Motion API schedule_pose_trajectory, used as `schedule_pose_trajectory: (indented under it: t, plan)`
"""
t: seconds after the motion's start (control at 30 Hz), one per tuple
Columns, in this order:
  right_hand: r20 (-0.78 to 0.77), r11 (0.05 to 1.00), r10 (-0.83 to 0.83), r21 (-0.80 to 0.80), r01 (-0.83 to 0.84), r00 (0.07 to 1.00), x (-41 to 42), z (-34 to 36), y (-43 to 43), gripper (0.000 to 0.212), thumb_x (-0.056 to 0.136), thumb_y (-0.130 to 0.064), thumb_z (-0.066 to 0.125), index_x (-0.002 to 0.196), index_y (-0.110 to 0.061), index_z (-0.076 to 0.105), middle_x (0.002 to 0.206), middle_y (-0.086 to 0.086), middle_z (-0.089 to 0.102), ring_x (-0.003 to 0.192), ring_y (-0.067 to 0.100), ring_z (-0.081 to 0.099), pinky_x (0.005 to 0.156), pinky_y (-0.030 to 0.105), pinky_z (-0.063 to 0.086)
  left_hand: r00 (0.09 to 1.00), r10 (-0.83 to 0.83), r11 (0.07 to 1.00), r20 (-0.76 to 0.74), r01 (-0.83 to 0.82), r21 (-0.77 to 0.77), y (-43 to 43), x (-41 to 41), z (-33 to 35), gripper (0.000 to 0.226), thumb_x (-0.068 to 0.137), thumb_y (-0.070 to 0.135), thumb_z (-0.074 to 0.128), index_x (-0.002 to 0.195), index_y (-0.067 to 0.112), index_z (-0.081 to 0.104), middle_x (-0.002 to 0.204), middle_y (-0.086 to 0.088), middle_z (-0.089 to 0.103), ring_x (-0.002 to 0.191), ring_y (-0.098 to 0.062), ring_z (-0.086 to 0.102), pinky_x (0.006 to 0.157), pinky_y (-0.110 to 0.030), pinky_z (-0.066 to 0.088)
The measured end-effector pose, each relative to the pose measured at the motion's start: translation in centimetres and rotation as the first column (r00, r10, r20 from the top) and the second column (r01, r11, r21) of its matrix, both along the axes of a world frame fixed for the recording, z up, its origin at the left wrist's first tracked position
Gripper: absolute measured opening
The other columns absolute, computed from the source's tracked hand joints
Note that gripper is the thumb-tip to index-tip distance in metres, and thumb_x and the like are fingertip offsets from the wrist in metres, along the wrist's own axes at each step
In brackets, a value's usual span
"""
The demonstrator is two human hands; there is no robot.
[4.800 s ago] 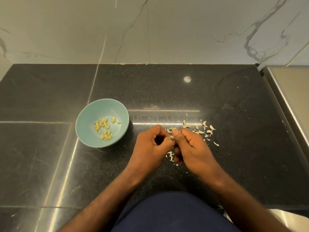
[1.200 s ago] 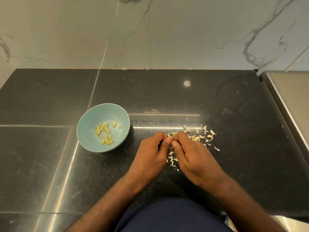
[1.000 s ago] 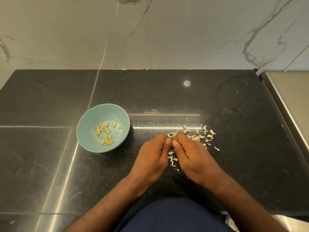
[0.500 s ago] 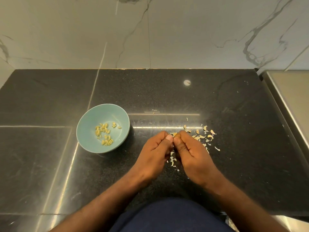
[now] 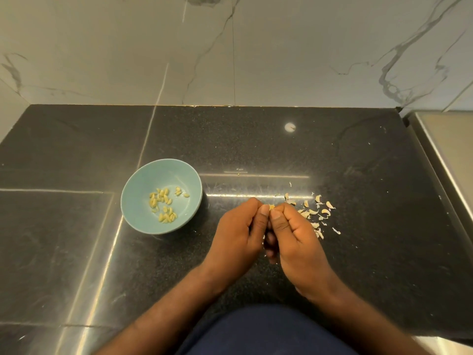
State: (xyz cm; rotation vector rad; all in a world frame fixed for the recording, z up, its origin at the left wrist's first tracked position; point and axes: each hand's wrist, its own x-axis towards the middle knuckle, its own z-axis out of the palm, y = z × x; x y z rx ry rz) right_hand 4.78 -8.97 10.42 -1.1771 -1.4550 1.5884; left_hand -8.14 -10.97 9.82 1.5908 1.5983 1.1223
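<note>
A small yellowish seed is pinched between the thumbs and fingertips of the left hand and right hand, held just to the right of the blue bowl. Peeled kernels lie inside that bowl, and pale husk scraps are scattered on the black counter farther right of it, beyond the hands.

Behind the bowl the counter lies open to the wall. Right of the bowl scattered husks litter the way; left of it, bare counter.
</note>
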Motion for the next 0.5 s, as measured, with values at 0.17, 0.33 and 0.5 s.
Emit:
schedule_pose_trajectory:
  t: [0.17,0.33,0.5]
  plan:
    - [-0.234,0.903,-0.057,-0.427,-0.05,0.971,0.2,1.3,0.0,0.026,0.1,-0.029,0.049,0.08,-0.014,0.054,0.058,-0.001,0.047,0.048,0.011,0.044,0.043,0.024,0.037,0.95,-0.008,0.972,-0.312,0.081,0.22,0.2,-1.4,-1.4,0.02,0.102,0.035,0.04,0.088,0.024,0.049,0.075,0.007,0.052,0.062,-0.009,0.049,0.052,-0.036,0.048]
    - [-0.329,0.914,-0.044,-0.395,-0.095,0.943,0.4,1.3,0.7,0.023,0.09,-0.027,0.058,0.094,-0.004,0.061,0.066,0.005,0.059,0.053,0.013,0.054,0.043,0.022,0.041,0.998,0.009,0.98,-0.062,0.004,0.197,-0.1,-1.1,-1.2,0.013,0.099,0.026,0.049,0.095,0.019,0.059,0.079,0.004,0.06,0.07,-0.008,0.056,0.062,-0.029,0.049]
    - [-0.223,0.987,0.013,-0.154,-0.049,0.975,0.9,0.9,1.5,0.021,0.089,-0.021,0.06,0.091,-0.001,0.064,0.076,0.01,0.069,0.062,0.02,0.062,0.051,0.027,0.049,0.992,0.026,0.992,0.122,-0.041,0.119,-0.4,-1.0,-0.5,0.019,0.095,0.022,0.057,0.094,0.006,0.068,0.081,0.007,0.066,0.077,-0.012,0.064,0.069,-0.025,0.052]
